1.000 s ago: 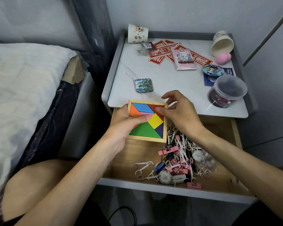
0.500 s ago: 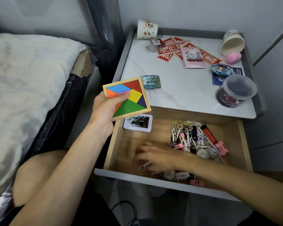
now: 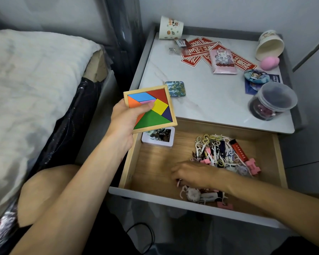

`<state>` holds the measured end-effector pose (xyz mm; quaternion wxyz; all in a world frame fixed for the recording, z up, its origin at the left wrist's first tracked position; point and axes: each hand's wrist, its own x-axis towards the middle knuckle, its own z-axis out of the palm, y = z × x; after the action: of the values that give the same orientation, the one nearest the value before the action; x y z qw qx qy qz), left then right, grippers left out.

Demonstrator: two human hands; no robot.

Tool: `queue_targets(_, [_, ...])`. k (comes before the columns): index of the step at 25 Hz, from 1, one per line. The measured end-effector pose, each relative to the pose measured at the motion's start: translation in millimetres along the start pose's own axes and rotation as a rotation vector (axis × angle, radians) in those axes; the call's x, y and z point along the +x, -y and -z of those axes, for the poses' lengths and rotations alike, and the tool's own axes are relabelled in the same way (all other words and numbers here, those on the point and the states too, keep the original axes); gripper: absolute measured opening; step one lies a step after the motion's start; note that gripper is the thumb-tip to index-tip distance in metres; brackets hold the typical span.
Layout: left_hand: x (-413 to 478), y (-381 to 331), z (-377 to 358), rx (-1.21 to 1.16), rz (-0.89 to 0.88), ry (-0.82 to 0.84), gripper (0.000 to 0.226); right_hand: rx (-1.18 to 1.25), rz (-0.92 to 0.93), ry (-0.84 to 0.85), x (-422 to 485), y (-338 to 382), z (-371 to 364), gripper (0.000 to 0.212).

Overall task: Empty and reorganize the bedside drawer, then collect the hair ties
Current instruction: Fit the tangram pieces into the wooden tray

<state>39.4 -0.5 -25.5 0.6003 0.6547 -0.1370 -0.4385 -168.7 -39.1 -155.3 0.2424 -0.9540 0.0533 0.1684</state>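
The left hand (image 3: 125, 118) is raised over the open drawer's (image 3: 155, 162) back-left corner. Its thumb is on top of a wooden tangram tray (image 3: 153, 109) and its grip is closed on the tray's edge. The right hand (image 3: 193, 174) reaches palm down into the drawer's front. It is blurred, so its grip cannot be told. Hair ties (image 3: 210, 139) lie in a tangled pile at the drawer's right, and a white tin (image 3: 157, 138) sits back-left.

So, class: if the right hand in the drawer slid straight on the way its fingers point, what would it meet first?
Probably the wooden drawer's left side wall: the right hand points left across bare drawer floor, though depth is unclear.
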Motion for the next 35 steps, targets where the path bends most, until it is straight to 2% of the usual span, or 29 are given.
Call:
queue_targets(5, [-2,4,-1,0.047,0.018,0.021,0.037,0.030,-0.091,0.064,-21,-14,7,0.010])
queue_targets(7, [-3,5,-3,0.067,0.021,0.033,0.035,0.038,-0.153,0.053,-27,-18,10,0.014])
queue_targets(9, [-4,6,-3,0.086,0.022,0.045,0.032,0.108,-0.214,0.009,-30,-19,17,0.021])
queue_targets(11, [-5,7,-4,0.104,0.034,0.072,0.031,0.221,-0.273,-0.148,-29,-20,34,0.017])
queue_targets(12, [-5,8,-4,0.115,0.040,0.096,0.031,0.332,-0.314,-0.284,-28,-19,46,0.011])
queue_targets(14, [-6,10,-4,0.151,0.046,0.155,0.034,0.788,-0.388,-0.575,-29,-12,72,0.014])
queue_targets(16, [-6,12,-5,0.188,0.053,0.200,0.037,1.246,-0.399,-0.721,-29,-5,92,0.030])
queue_targets(17, [-5,13,-4,0.200,0.061,0.217,0.038,1.320,-0.406,-0.739,-29,-2,96,0.031])
queue_targets(22, [-5,18,-6,0.272,0.118,0.269,0.042,1.364,-0.431,-0.691,-22,5,93,0.019])
queue_targets(25, [0,11,1,0.352,0.062,0.182,0.033,1.395,-0.490,-0.581,-24,5,87,0.012])
queue_targets(27, [12,6,14,0.608,-0.126,0.016,0.028,1.344,-0.555,-0.470,-25,2,80,0.009])
queue_targets(28, [17,5,20,0.832,-0.208,-0.082,0.029,1.339,-0.574,-0.430,-25,1,74,0.009])
queue_targets(30, [18,9,23,1.307,-0.230,-0.182,0.034,1.362,-0.612,-0.360,-20,5,57,0.007])
queue_targets(31, [17,15,20,1.447,-0.160,-0.142,0.038,1.361,-0.650,-0.324,-15,9,47,0.008])
queue_targets(33, [14,27,12,1.527,-0.010,-0.001,0.038,1.275,-0.733,-0.257,-4,18,24,0.010])
queue_targets(35, [14,35,11,1.563,0.010,0.059,0.031,1.185,-0.783,-0.236,12,23,8,0.011])
